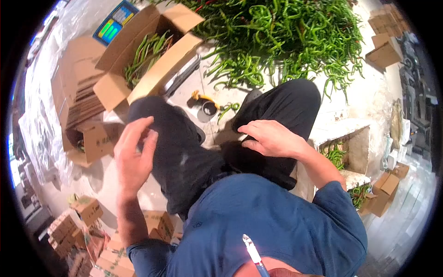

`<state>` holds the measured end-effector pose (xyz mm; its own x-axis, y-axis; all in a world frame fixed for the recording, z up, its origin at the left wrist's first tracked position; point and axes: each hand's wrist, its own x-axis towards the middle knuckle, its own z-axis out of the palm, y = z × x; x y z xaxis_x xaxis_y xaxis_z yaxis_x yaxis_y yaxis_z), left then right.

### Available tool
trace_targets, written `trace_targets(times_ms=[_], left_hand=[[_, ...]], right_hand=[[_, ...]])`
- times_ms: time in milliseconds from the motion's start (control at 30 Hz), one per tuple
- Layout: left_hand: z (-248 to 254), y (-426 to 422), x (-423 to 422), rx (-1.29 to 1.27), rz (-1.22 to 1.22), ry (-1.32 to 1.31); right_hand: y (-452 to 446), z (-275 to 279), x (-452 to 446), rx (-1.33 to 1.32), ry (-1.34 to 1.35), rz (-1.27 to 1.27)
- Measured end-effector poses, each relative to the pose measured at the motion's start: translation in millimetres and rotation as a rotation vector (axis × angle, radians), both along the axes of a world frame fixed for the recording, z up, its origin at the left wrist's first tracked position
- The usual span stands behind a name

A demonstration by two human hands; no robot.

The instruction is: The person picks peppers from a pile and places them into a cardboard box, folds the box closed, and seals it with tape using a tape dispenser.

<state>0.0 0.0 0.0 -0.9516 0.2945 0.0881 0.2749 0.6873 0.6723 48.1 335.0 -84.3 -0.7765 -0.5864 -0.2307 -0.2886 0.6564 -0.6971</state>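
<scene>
Two bare hands show, neither visibly gripping anything. The left hand [134, 154] hangs beside the left knee in black cloth trousers [161, 138], thumb and fingers parted; whether it touches the cloth cannot be told. The right hand [272, 137] is over the right thigh, fingers bent and thumb apart; its palm is hidden.

The large loose heap of long green peppers [290, 37] lies on the pale floor beyond the right knee. More long green peppers [145, 53] lie inside an open brown cardboard carton [164, 69] beyond the left knee. A small cluster of green peppers [229, 108] lies between the feet, just beside a round grey roll [203, 115] and a yellow-handled tool [203, 96].

Hazards noted. The small cluster could be crushed if a foot shifts. The heap's loose edge could be trampled or scattered if the right leg swings outward. The carton, judged close to the left knee, could be knocked askew by a careless movement. A slim white cigarette-like stick [251, 249] projects above the blue shirt [258, 203]; if lit, which cannot be confirmed, ash could drop onto the cloth.
</scene>
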Motion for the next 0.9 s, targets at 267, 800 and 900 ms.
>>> trace_targets(times_ms=[267,800,900], left_hand=[[-7,106,-176,0.7,-0.037,-0.451],[-364,264,-233,0.726,0.159,-1.269],[-375,315,-264,0.931,0.218,-1.192]], right_hand=[[90,45,-115,-0.027,0.03,-0.386],[241,-251,-394,0.083,0.126,-1.405],[252,-263,-378,-0.073,0.164,-1.276]])
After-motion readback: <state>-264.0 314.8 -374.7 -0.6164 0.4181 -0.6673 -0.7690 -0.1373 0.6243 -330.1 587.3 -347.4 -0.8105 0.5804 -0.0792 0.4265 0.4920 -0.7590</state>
